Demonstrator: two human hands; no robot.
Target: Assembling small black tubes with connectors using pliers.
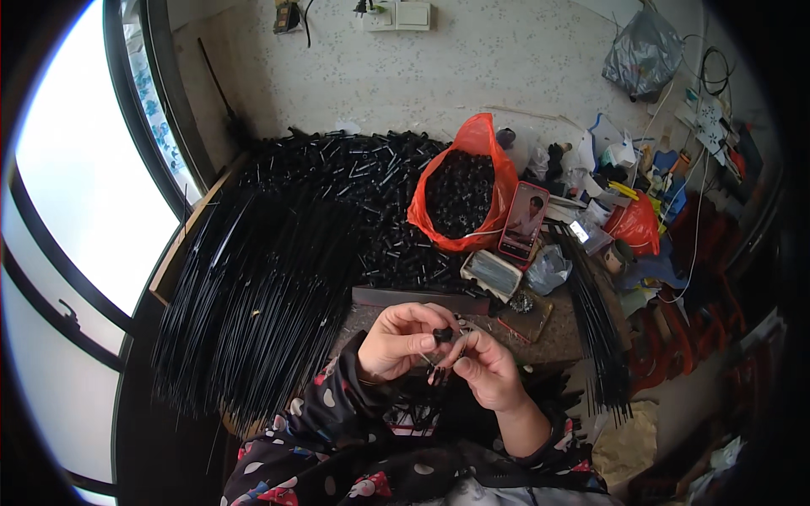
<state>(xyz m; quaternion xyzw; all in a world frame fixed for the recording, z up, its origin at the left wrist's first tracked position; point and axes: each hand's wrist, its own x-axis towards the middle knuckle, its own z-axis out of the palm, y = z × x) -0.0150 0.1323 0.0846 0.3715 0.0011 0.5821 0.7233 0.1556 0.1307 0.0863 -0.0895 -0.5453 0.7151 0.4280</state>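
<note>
My left hand (400, 340) pinches a small black cap-like part (442, 335) between thumb and fingers, close to my chest. My right hand (487, 368) is right beside it, fingers closed on a thin black rod (440, 372) whose end meets the small part. Both hands hover over the near edge of the worktable (553, 341). A big heap of small black tube pieces (371, 190) and a fan of long thin black rods (253, 295) lie to the left and behind.
An orange plastic bag (469, 181) full of small black parts stands behind the hands. A phone (523, 221) leans beside it. A second bundle of black rods (597, 325) lies at the right. Cluttered tools, packets and a red bag (637, 226) fill the far right; a window is at the left.
</note>
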